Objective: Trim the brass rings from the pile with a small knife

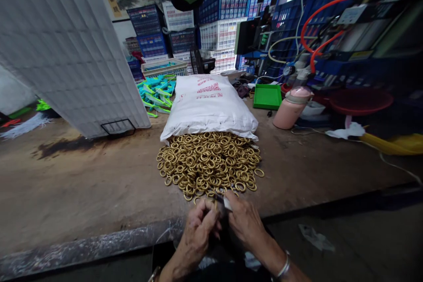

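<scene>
A heap of gold-coloured rings [208, 158] lies on the wooden table [109, 185], spilling from under the front edge of a white woven sack [205, 105]. At the near edge of the heap, my left hand [201, 224] is closed, its fingertips pinching what looks like one gold ring [216, 205], mostly hidden. Close beside it, my right hand [246, 220] is closed around a small tool with a white part [227, 203] and a dark tip pointing left toward the left fingers. The tool's exact kind cannot be made out.
At the left stands a tall, pale ribbed panel [76, 61]. Turquoise and green plastic pieces [157, 92] lie behind it. To the right are a green tray [267, 97], a pink bottle [291, 108] and a machine with orange hoses [307, 31]. Stacked crates [224, 0] fill the back.
</scene>
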A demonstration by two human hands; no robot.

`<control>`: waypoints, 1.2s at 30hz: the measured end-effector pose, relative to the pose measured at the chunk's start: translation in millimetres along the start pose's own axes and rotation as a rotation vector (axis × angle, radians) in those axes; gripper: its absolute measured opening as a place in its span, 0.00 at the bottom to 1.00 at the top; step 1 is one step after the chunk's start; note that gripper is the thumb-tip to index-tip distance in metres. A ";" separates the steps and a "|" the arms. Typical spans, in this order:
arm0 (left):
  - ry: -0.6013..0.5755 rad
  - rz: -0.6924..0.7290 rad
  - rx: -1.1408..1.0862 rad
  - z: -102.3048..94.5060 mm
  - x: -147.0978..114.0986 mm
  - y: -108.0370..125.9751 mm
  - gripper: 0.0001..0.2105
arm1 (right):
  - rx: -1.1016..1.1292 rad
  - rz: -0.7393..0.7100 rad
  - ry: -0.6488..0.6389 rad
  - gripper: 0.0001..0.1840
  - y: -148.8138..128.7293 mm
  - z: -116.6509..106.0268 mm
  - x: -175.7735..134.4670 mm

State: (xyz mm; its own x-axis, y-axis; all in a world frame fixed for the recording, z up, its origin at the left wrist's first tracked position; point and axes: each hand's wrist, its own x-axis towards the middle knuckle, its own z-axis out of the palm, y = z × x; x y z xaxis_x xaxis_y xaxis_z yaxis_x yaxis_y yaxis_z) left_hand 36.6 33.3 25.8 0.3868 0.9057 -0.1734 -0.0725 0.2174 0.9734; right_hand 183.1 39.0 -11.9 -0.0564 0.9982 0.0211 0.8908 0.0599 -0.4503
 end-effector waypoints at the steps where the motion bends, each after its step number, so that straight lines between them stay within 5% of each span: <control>1: -0.045 -0.002 0.013 1.2 -4.0 3.7 0.15 | -0.033 0.044 0.022 0.13 4.8 -1.5 1.6; 4: -0.139 -0.046 -0.065 2.7 -10.4 8.1 0.15 | -0.098 0.145 0.111 0.10 21.6 -8.0 5.3; 13: 0.087 -0.172 -0.456 -8.2 5.6 -16.1 0.10 | -0.135 0.188 0.134 0.04 30.9 -11.5 -2.3; 24: 0.054 -0.314 -0.716 -9.3 0.8 -20.1 0.08 | -0.137 0.212 0.081 0.06 25.4 -11.8 -2.1; 29: 0.080 -0.312 -0.583 -2.6 5.5 -26.3 0.11 | 0.180 0.154 0.080 0.02 22.9 -7.1 2.1; 36: 0.188 -0.197 -0.263 4.8 8.5 -21.1 0.17 | 0.744 0.125 0.013 0.12 -9.9 -3.8 4.9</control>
State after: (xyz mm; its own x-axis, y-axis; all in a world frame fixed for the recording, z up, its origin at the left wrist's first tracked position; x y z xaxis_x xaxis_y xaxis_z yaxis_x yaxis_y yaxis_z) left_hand 45.8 34.6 4.5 0.2434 0.8827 -0.4019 -0.2561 0.4582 0.8512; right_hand 175.7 43.3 -3.9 0.0350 0.9975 -0.0615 0.3503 -0.0699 -0.9340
